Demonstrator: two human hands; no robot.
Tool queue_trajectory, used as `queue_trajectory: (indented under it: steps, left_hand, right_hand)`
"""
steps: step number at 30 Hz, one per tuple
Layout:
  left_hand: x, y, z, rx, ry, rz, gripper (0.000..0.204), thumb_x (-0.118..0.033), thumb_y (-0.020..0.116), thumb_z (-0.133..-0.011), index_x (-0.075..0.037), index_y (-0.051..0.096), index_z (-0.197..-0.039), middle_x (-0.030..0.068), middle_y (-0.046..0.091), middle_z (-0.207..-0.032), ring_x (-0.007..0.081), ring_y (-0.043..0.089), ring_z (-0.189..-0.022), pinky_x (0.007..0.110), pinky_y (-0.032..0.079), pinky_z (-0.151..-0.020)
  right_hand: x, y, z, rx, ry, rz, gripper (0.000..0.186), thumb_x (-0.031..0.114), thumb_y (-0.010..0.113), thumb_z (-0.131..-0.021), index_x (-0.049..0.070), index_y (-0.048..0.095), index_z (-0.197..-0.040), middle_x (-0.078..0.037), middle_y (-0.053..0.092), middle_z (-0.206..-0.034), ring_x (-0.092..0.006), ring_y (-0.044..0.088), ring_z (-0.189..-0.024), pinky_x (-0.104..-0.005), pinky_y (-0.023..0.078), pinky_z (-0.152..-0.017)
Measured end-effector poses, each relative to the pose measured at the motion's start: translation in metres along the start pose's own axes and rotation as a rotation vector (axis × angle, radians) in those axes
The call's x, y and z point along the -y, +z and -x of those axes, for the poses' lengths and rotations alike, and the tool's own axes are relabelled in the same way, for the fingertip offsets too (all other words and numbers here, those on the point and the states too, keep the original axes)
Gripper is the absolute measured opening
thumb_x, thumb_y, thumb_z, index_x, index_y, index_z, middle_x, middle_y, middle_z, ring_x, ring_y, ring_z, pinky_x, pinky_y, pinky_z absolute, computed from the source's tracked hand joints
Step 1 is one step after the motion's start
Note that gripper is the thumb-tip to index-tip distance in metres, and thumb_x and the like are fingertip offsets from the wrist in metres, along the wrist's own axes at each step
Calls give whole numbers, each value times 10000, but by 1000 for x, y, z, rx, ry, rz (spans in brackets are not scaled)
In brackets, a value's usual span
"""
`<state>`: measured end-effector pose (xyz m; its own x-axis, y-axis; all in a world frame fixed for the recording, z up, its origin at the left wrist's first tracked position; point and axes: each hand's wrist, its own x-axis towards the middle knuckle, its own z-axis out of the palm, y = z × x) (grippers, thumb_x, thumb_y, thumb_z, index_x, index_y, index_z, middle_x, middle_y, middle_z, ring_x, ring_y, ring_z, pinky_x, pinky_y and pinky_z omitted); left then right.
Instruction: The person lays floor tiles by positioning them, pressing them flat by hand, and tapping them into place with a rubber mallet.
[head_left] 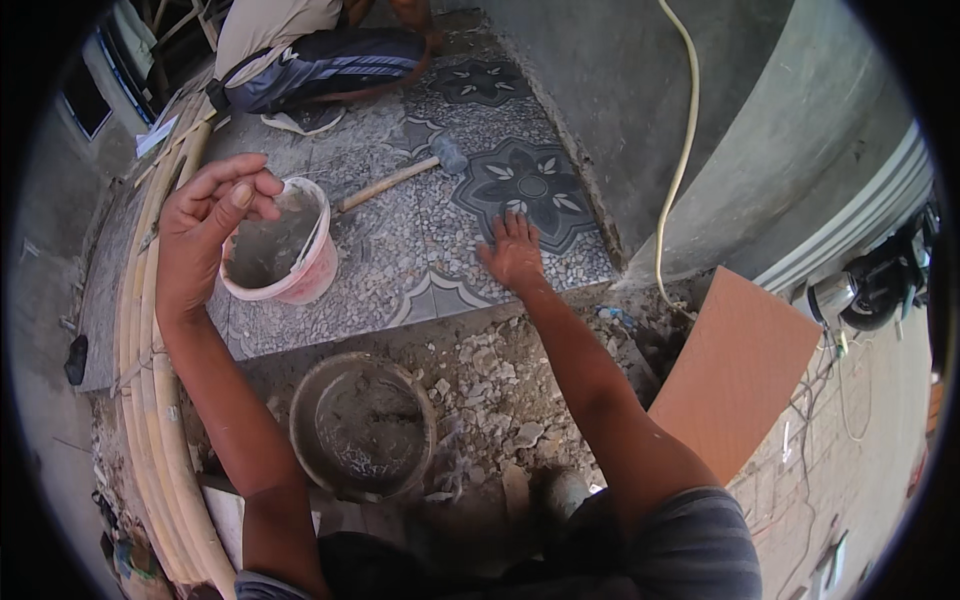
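My left hand [215, 215] is raised by a pink-white bucket [300, 280] of grey mix, its fingers loosely bent and apart, with nothing visible in them. My right hand [513, 252] lies open, fingers spread, on a dark flower-patterned, pebble-look tile [566, 220]. Between and beyond my hands, a mallet [448, 153] with a wooden handle lies on the tiles. Below them, a round bowl [362, 432] of grey mortar sits among rubble [515, 400].
A co-worker [320, 65] crouches at the far end of the tiling. Bamboo poles [152, 380] line the left. A grey wall [600, 80] with a cream hose [682, 140] borders the right, where a terracotta-coloured board [735, 370] and cables [820, 380] lie.
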<state>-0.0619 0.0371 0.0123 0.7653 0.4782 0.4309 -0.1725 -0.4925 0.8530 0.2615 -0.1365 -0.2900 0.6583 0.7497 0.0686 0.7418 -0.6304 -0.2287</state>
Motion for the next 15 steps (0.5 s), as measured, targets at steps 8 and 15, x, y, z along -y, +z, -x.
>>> queue_trajectory:
  steps: [8, 15]
  left_hand:
    - [2, 0, 2, 31, 12, -10, 333, -148, 651, -962, 42, 624, -1233, 114, 698, -1021, 161, 660, -850, 286, 525, -809]
    - [0, 4, -1, 41, 17, -16, 339, -164, 658, -959, 34, 628, -1231, 111, 696, -1024, 160, 660, -847, 292, 528, -801]
  right_hand:
    - [6, 11, -14, -44, -37, 5, 755, 514, 468, -968, 30, 326, -1529, -187, 265, -1606, -344, 169, -1510, -495, 138, -1214]
    - [3, 11, -14, -40, -14, -3, 742, 521, 467, -963, 55, 346, -1528, -189, 257, -1612, -348, 172, -1509, -500, 143, -1211]
